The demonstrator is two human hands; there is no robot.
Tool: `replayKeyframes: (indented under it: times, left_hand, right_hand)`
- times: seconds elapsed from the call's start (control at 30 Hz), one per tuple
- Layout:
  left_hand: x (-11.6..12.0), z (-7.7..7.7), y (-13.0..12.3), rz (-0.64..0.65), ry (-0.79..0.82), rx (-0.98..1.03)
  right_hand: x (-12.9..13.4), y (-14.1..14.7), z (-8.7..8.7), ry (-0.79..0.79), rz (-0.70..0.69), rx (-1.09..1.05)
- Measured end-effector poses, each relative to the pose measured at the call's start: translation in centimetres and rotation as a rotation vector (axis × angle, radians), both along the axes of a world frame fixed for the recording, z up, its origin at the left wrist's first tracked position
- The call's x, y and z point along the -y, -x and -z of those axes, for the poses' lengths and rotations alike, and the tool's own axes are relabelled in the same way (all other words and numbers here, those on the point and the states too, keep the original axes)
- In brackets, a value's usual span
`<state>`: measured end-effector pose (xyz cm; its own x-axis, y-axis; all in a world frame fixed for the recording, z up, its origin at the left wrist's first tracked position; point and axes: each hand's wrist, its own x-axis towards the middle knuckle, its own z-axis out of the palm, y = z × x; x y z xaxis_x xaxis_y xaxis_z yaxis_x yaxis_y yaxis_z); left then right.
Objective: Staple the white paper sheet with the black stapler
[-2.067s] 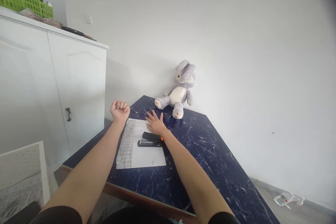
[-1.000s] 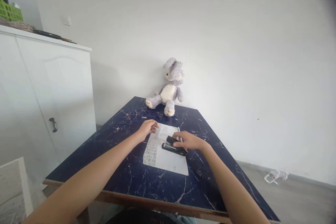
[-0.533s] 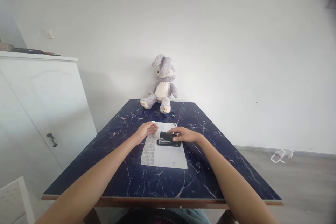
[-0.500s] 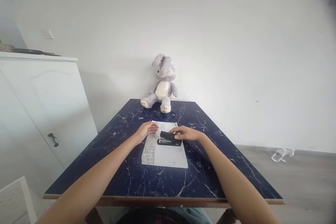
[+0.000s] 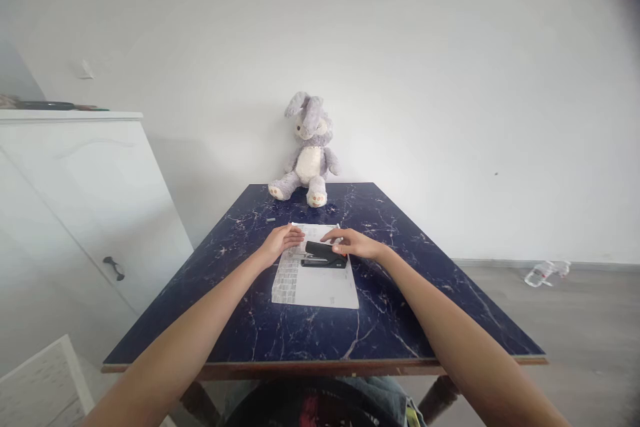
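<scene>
A black stapler [image 5: 324, 255] lies across a white printed paper [image 5: 325, 288] on the dark blue marbled table [image 5: 240, 320]. Its top part is raised, and a thin metal piece sticks out from its left end. My right hand [image 5: 350, 242] is at the stapler's right end, thumb against the top and fingers apart above it. The paper's upper left edge is under or beside my left hand [image 5: 283, 242], whose fingers stretch toward the stapler without gripping anything.
A plush rabbit [image 5: 310, 160] sits at the table's far edge against the wall. A small grey object [image 5: 271, 219] lies left of the paper's top. White cabinet [image 5: 90, 193] at left; clear plastic bottles [image 5: 540, 274] on the floor at right.
The metal piece now sticks out of the stapler's left end. My right hand's fingers have lifted and spread a little. The view has shifted slightly.
</scene>
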<state>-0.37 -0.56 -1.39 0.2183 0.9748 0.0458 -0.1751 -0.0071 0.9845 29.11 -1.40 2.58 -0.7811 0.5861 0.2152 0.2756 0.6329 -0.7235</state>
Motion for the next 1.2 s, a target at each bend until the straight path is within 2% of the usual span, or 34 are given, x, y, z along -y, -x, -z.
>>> replayKeyframes:
  times: [0.1, 0.2, 0.3, 0.37, 0.43, 0.5, 0.83, 1.2]
  left_hand:
    - [0.0, -0.1, 0.0, 0.007, 0.002, -0.005]
    - [0.2, -0.5, 0.0, 0.005, 0.027, 0.049]
    - [0.5, -1.0, -0.1, 0.015, 0.082, 0.126]
    - [0.6, -1.2, -0.2, 0.043, 0.106, 0.138]
    - [0.7, -1.1, -0.3, 0.058, 0.102, 0.111]
    - [0.7, -1.0, -0.3, 0.044, 0.094, 0.073]
    - [0.3, -0.8, 0.1, 0.045, 0.126, 0.107]
    - [0.2, -0.6, 0.2, 0.058, 0.128, 0.079]
  right_hand:
    - [0.6, 1.9, 0.6, -0.144, -0.021, 0.066]
    - [1.1, 3.1, 1.1, -0.260, 0.053, 0.092]
    - [1.5, 3.4, 1.2, -0.560, 0.211, 0.030]
    - [1.8, 3.6, 1.2, -0.807, 0.275, 0.078]
    - [2.0, 4.0, 1.1, -1.010, 0.265, 0.175]
    - [2.3, 4.4, 1.1, -1.132, 0.224, 0.238]
    - [2.9, 5.1, 0.9, -1.336, 0.235, 0.330]
    - [3.1, 4.9, 0.6, -1.274, 0.260, 0.335]
